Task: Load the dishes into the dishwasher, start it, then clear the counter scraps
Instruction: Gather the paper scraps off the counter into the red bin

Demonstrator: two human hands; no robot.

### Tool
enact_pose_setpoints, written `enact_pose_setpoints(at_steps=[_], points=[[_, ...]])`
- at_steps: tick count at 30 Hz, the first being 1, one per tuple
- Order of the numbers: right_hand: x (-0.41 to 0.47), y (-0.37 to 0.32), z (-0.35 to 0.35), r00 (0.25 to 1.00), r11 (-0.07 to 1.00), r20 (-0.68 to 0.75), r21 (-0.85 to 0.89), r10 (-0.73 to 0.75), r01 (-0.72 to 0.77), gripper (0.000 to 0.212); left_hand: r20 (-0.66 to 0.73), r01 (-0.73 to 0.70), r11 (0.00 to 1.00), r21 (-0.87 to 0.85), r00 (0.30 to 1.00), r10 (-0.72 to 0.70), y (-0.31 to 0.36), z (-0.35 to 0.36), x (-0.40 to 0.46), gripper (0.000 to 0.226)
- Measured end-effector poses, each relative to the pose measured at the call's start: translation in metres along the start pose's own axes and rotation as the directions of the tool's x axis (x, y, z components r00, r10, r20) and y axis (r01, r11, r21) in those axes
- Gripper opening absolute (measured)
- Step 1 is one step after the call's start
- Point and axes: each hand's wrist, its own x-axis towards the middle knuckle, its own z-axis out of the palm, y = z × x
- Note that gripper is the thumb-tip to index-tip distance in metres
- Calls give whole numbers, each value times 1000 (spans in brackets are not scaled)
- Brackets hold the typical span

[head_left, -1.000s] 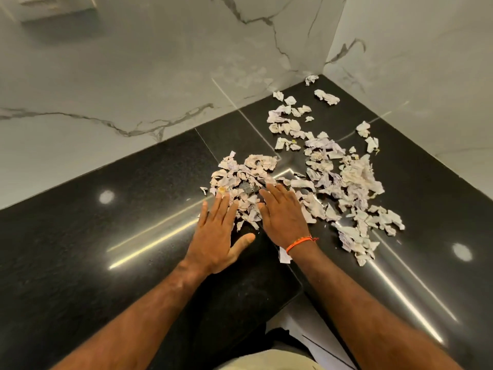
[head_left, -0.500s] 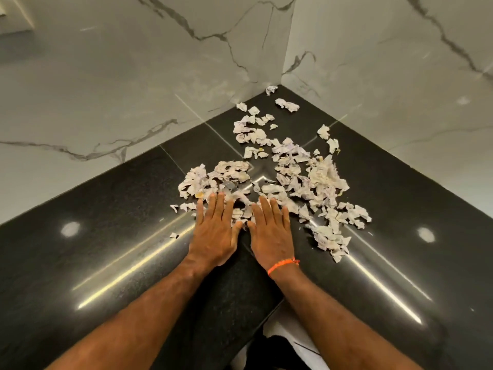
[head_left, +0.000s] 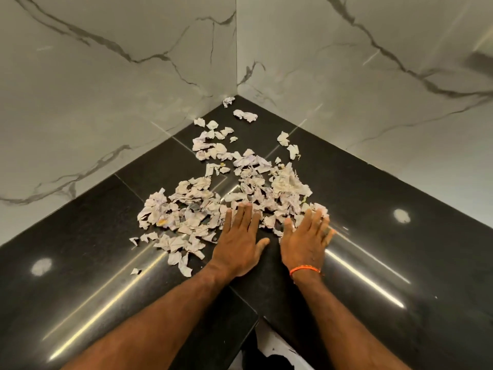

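Black counter (head_left: 80, 263): scraps (head_left: 234, 182) trail toward corner; hands flat, left (head_left: 240, 244), right (head_left: 306, 241).

From my feed the scene is evenly and fairly brightly lit from overhead. The polished black counter (head_left: 80, 263) throws back long streaks of glare and three round, soft light spots. The marble walls (head_left: 106, 89) look flat and slightly greenish, with a faint streak reflection near the corner. My right hand (head_left: 306, 244) is smeared by motion blur at the fingertips; my left hand (head_left: 240, 247) is sharp. Straight edges bow toward the frame borders from the wide lens.
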Motion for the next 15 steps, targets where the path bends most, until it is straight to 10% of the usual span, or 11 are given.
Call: enact_pose_setpoints(at_steps=[4,11,15], points=[[15,-41,5,965,955,-13,141,-261,260,63,-87,63,998,6,994,-62,-15,-14,25,61],[127,-41,-3,998,966,26,256,-56,48,71,-74,91,994,-56,993,-95,-38,-51,76,70],[140,-77,5,939,870,13,383,-343,312,54,-45,113,988,-102,992,-118,-47,-55,120,70]])
